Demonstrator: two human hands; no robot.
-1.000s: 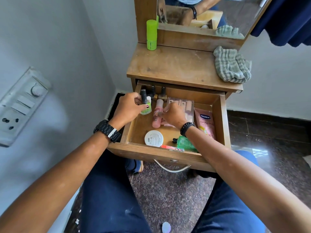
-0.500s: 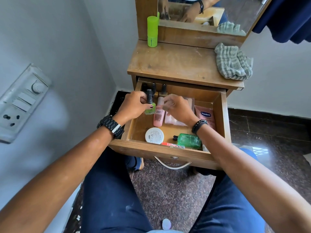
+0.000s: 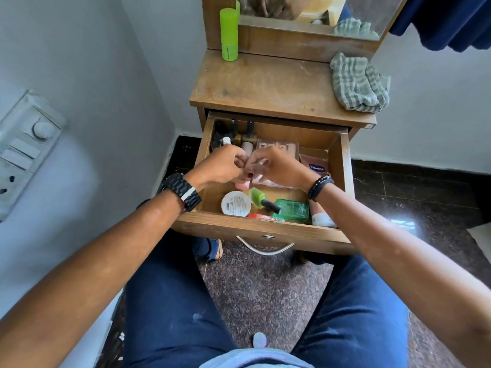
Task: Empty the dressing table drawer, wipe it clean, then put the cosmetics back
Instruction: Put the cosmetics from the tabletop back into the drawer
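Observation:
The wooden drawer [image 3: 268,229] is pulled out with cosmetics inside. My left hand [image 3: 221,167] and my right hand [image 3: 281,168] meet over its middle. My left fingers curl round an upright pink bottle [image 3: 243,185]. My right fingertips pinch at the same spot, blurred, above a pink palette box [image 3: 279,147]. A green nail polish bottle [image 3: 259,198] with a black cap lies tilted beside a white round tin [image 3: 235,204]. A green flat bottle [image 3: 293,209] and a pink Vaseline tube [image 3: 316,167] lie on the right. Dark-capped bottles [image 3: 249,128] stand at the back.
On the table top [image 3: 265,86] a striped grey cloth [image 3: 358,85] is bunched at the right and a tall green canister [image 3: 229,34] stands at the back left by the mirror. A wall with a switch panel [image 3: 24,152] is close on the left. My knees are under the drawer.
The green nail polish has left my left hand and now lies tilted in the drawer's front. Both hands have drawn together over the pink bottle.

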